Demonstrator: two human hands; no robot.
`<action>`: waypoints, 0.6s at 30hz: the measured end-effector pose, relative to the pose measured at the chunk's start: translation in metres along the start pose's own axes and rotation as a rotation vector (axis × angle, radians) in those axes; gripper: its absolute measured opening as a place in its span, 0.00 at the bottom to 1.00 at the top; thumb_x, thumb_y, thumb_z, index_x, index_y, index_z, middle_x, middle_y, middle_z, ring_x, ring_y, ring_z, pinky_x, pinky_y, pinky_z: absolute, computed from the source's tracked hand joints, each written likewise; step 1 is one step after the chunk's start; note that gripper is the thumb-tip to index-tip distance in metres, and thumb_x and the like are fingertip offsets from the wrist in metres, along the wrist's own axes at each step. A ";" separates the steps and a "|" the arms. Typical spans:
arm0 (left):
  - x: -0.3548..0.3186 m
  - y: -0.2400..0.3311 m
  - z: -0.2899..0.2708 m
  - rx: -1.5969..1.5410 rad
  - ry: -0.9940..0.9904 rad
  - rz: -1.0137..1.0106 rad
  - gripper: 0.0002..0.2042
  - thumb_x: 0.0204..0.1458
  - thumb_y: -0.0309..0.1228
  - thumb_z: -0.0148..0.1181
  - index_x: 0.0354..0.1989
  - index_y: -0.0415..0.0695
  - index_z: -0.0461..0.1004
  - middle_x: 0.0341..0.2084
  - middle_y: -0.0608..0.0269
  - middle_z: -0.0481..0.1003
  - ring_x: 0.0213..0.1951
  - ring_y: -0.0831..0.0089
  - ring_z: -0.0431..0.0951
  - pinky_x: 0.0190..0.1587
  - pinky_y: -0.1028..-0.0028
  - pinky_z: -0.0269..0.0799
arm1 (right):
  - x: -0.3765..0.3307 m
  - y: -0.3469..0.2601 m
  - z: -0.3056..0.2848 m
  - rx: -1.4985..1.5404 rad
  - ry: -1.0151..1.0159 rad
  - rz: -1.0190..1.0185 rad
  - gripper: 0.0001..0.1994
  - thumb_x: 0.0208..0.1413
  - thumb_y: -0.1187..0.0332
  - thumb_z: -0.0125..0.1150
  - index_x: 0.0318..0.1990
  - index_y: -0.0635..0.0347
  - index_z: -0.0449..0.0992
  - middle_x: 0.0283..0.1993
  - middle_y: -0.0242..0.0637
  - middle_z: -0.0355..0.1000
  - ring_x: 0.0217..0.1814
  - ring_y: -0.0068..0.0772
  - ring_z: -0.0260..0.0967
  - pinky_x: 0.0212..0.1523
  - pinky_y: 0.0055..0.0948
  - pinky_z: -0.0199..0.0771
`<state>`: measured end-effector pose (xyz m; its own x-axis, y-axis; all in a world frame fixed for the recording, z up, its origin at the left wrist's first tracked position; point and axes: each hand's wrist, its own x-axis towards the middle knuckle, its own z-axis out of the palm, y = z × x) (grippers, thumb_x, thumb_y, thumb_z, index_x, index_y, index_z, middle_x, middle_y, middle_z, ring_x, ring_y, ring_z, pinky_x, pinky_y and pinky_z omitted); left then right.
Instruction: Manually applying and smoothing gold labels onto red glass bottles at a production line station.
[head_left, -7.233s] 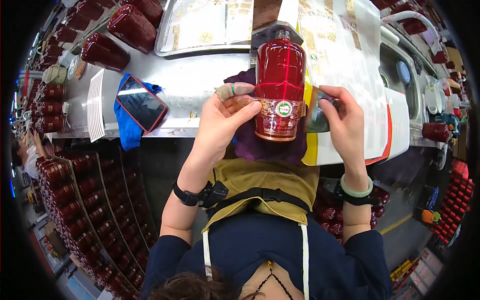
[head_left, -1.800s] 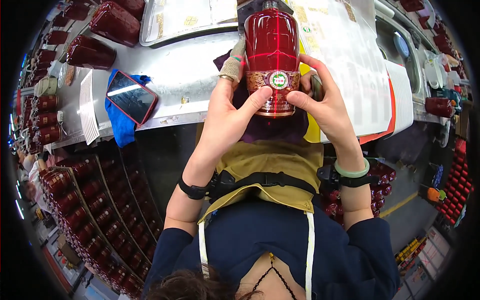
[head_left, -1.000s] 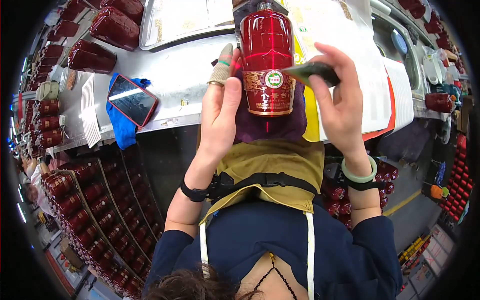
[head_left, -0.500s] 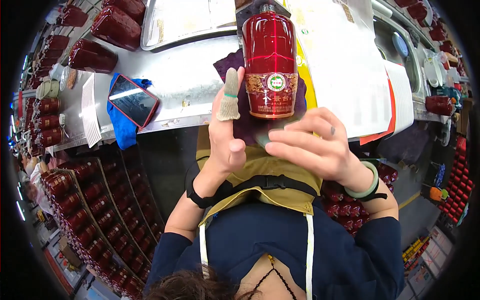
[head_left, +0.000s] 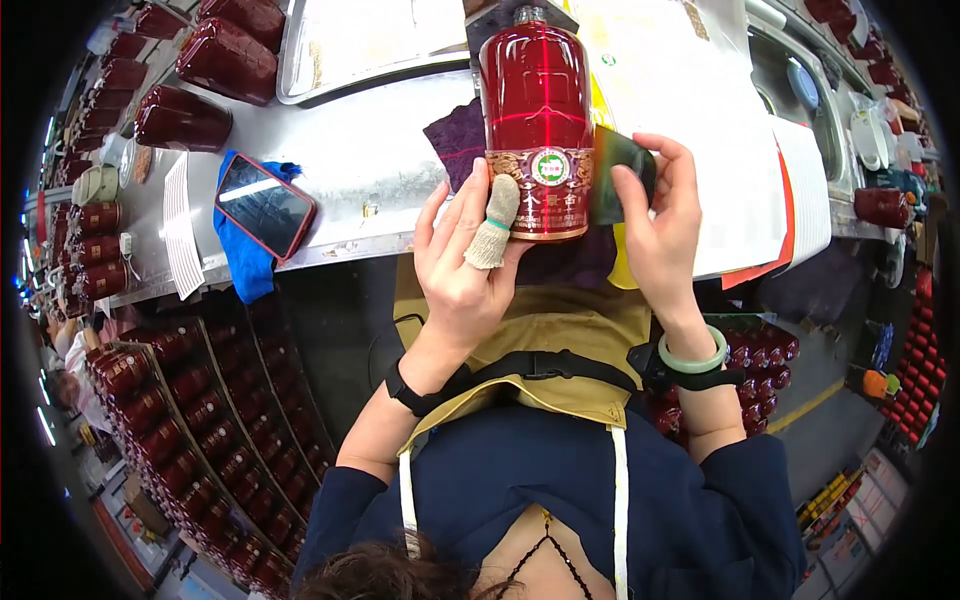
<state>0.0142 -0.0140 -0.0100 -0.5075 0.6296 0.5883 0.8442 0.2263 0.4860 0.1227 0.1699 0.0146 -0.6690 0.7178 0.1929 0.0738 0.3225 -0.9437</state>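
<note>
A dark red glass bottle [head_left: 537,95] with a patterned band and a round white-and-green emblem lies at the table's front edge, its neck pointing away from me. Thin bright red lines cross its surface. My left hand [head_left: 455,265] grips the lower left side, thumb at the base; one finger wears a knitted cloth finger cover [head_left: 494,225]. On the opposite side, my right hand [head_left: 668,225] pinches a flat dark green scraper [head_left: 612,180] between thumb and fingers. The scraper's edge is against the right side of the label band. Beneath the bottle is a purple cloth [head_left: 455,140].
A phone [head_left: 265,208] rests on a blue cloth at left, beside a strip of white labels [head_left: 181,225]. More red bottles [head_left: 182,118] lie beyond, near a metal tray [head_left: 375,72]. White sheets [head_left: 690,150] cover the right side. Racks of bottles [head_left: 200,430] stand below left.
My left hand has turned and closed onto the bottle's lower left side. My right hand has moved up and right, bringing the green scraper to the bottle's right side.
</note>
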 end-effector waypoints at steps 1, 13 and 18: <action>-0.001 0.000 -0.001 -0.009 0.010 -0.013 0.28 0.49 0.26 0.73 0.60 0.32 0.76 0.62 0.38 0.75 0.59 0.48 0.79 0.68 0.52 0.65 | 0.000 0.003 -0.003 0.024 -0.003 0.057 0.15 0.68 0.75 0.61 0.59 0.65 0.70 0.42 0.34 0.74 0.40 0.16 0.70 0.42 0.20 0.71; 0.005 0.002 -0.003 0.104 0.002 0.016 0.35 0.41 0.32 0.79 0.64 0.49 0.78 0.70 0.36 0.65 0.68 0.39 0.66 0.68 0.51 0.64 | 0.009 0.003 -0.018 0.157 0.048 0.094 0.16 0.71 0.73 0.59 0.61 0.67 0.69 0.51 0.34 0.71 0.50 0.17 0.67 0.51 0.19 0.69; 0.015 0.011 -0.006 0.172 -0.092 0.049 0.30 0.48 0.51 0.74 0.63 0.64 0.79 0.74 0.43 0.60 0.73 0.42 0.58 0.71 0.44 0.55 | 0.008 0.003 -0.015 0.205 0.035 0.124 0.15 0.71 0.72 0.59 0.61 0.67 0.69 0.53 0.35 0.71 0.52 0.18 0.68 0.53 0.20 0.69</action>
<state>0.0149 -0.0064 0.0084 -0.4540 0.7066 0.5428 0.8884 0.3126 0.3362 0.1287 0.1856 0.0169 -0.6380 0.7661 0.0785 -0.0009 0.1011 -0.9949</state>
